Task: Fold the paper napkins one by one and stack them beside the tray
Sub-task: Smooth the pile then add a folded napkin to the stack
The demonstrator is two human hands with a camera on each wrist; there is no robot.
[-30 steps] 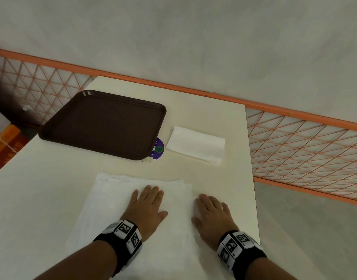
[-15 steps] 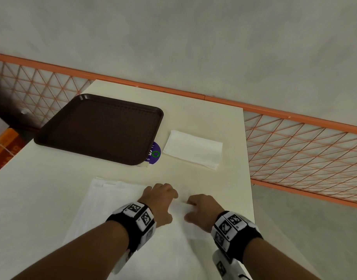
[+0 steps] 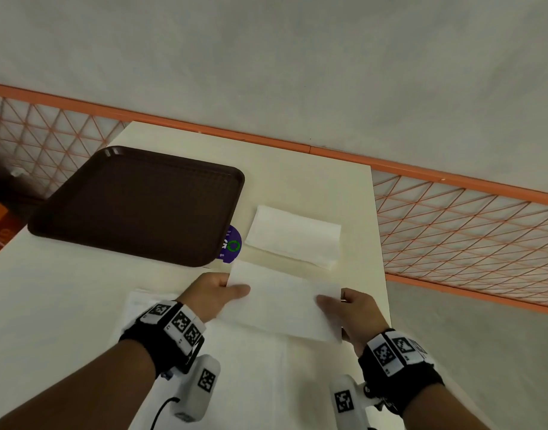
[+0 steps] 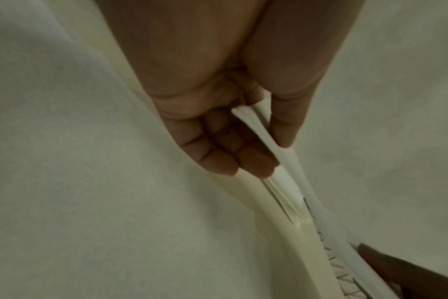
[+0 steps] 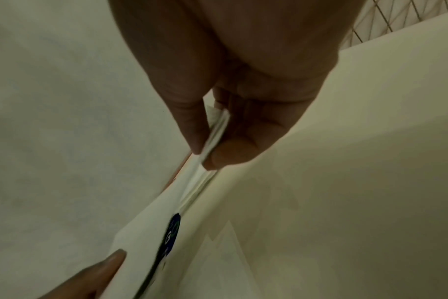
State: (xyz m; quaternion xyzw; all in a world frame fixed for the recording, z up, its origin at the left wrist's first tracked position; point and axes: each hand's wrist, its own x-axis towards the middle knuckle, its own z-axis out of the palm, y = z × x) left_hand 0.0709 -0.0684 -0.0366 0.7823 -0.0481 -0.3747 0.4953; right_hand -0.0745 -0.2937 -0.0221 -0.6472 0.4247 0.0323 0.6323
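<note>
Both hands carry one folded napkin [image 3: 282, 301] just above the table [image 3: 297, 169], near the right edge and a little short of the stack [image 3: 294, 240] that already lies right of the tray [image 3: 136, 203]. The left hand [image 3: 212, 294] pinches the napkin's left end, thumb on top and fingers [image 4: 228, 153] curled underneath; the right hand [image 3: 356, 315] clamps the right end the same way, thumb against fingers [image 5: 230, 153] with the layered edge between them. The wrist views show several plies fanning slightly at each pinch, so the fold looks loose rather than creased hard. Below the hands, at the near side of the table, lies the pile of unfolded napkins [image 3: 244, 367]. A round purple sticker [image 3: 231, 245] peeks out from under the tray's near right corner, between tray and stack. To place this one well, I would keep both pinches even so the napkin stays taut and level, carry it far enough to sit square over the stack, and match its long edges to those beneath before letting go. Lowering the far edge first and releasing both ends together should stop the plies springing open or the piece skewing; a light press with flat fingers afterwards would settle it. The right edge of the table is close, so the stack should not drift further that way.
</note>
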